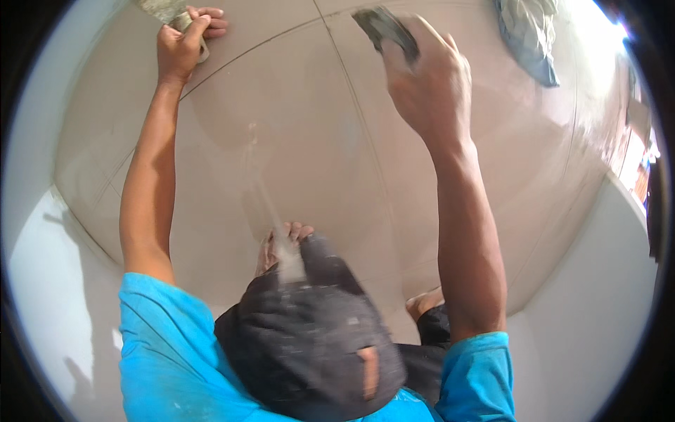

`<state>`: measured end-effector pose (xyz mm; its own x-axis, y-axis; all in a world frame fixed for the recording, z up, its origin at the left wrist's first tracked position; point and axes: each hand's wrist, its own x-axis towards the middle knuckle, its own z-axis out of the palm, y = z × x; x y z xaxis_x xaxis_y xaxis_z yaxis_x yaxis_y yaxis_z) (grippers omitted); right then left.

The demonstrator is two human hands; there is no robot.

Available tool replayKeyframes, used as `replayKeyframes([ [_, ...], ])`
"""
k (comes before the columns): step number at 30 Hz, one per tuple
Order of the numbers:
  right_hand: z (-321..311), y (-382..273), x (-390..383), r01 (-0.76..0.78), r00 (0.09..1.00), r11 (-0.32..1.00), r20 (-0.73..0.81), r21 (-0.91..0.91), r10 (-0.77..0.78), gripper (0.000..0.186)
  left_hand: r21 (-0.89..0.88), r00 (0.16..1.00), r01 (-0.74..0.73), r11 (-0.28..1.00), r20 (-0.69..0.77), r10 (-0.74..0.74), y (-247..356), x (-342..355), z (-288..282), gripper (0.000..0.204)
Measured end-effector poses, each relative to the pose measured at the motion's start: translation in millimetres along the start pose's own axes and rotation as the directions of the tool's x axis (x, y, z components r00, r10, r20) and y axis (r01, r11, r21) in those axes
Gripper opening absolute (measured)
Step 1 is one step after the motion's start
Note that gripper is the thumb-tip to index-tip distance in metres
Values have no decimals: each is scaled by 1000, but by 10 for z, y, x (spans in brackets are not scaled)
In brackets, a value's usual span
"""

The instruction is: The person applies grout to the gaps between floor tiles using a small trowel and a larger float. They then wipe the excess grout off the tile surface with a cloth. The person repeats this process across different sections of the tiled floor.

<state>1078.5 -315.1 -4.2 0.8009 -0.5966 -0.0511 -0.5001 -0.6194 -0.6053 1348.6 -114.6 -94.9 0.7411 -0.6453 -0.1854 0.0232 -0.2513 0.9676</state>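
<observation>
My left hand [181, 49] is closed round the pale handle of a putty knife [162, 10], whose blade runs out of the top edge of the view. In my right hand [434, 84] there is a dark grey, flat-sided block [385, 31], gripped between thumb and fingers. It looks like a sanding block or rubber float, but its exact kind is unclear. Both hands are over the far part of the tiled floor [281, 155], on either side of a dark joint line. Whether the block touches the floor cannot be made out.
A crumpled pale cloth or bag [531, 35] lies at the far right. White walls stand at the left [46, 295] and right [576, 281]. My bare foot [267, 253] rests near the middle, below a worn dark trouser knee [309, 330]. Bright light comes from the upper right.
</observation>
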Motion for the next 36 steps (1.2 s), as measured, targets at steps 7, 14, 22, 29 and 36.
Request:
replayKeyframes([
  [7,832,-150,-473,232,871,907,-340,-352,-355,20,-88,999,-36,995,1,36,-8,-73,-87,3],
  [14,600,-391,-575,110,973,986,-188,-123,-132,31,-103,997,-65,993,35,69,4,-15,-86,5],
  [22,834,68,-67,265,963,957,-9,-118,-268,33,-123,993,-111,986,34,116,-90,-14,-248,6],
  [29,843,-296,-1437,-140,979,976,-169,-168,111,43,3,997,-68,998,22,68,-141,-58,-240,3],
  [36,1264,-715,-1404,-215,966,972,-166,-96,197,39,-7,990,-142,990,16,142,-154,9,-318,4],
])
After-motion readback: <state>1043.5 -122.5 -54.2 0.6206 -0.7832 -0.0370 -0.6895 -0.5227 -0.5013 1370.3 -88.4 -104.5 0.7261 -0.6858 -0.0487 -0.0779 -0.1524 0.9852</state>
